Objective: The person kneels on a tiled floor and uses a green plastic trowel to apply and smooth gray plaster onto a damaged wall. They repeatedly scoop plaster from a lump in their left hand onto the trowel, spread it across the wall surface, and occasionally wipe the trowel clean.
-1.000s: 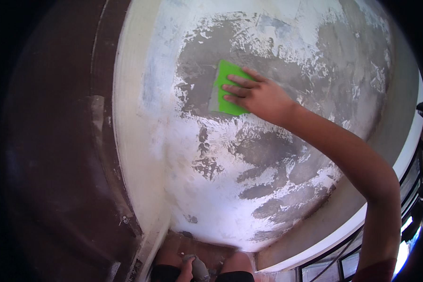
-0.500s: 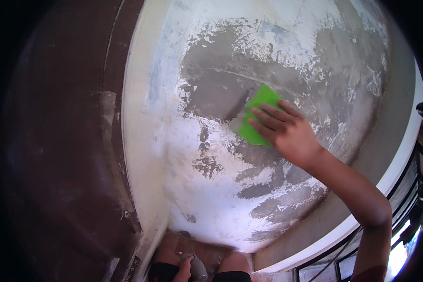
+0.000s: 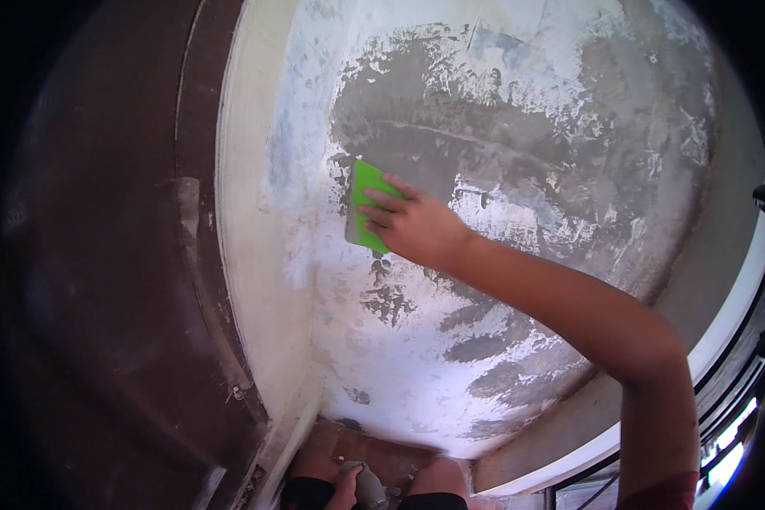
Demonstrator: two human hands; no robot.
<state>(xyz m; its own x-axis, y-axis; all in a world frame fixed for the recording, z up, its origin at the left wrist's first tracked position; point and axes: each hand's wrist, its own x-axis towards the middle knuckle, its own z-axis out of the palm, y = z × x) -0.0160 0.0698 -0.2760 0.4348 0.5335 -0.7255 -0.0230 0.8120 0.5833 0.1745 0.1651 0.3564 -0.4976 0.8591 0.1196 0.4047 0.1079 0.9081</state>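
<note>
My right hand [image 3: 412, 221] is closed on a flat green spreader [image 3: 365, 204], fingers laid over its back. The spreader lies against a wall [image 3: 518, 110] patched with grey compound over white, and grey material shows along its left edge. Low in the picture, between my bent legs, my left hand [image 3: 346, 484] grips a grey, compound-coated object [image 3: 370, 486] that I cannot make out clearly.
A dark brown door-like panel [image 3: 102, 255] with a pale frame [image 3: 246, 212] borders the left. At right, a grey edge band [image 3: 688, 255] and white trim meet dark window bars [image 3: 731, 374]. Reddish flooring [image 3: 374, 446] shows at the bottom.
The spreader went down and right, then swept left to the patch's left side. Fresh grey now covers more of the middle, beside new streaky marks. My left hand stays low.
</note>
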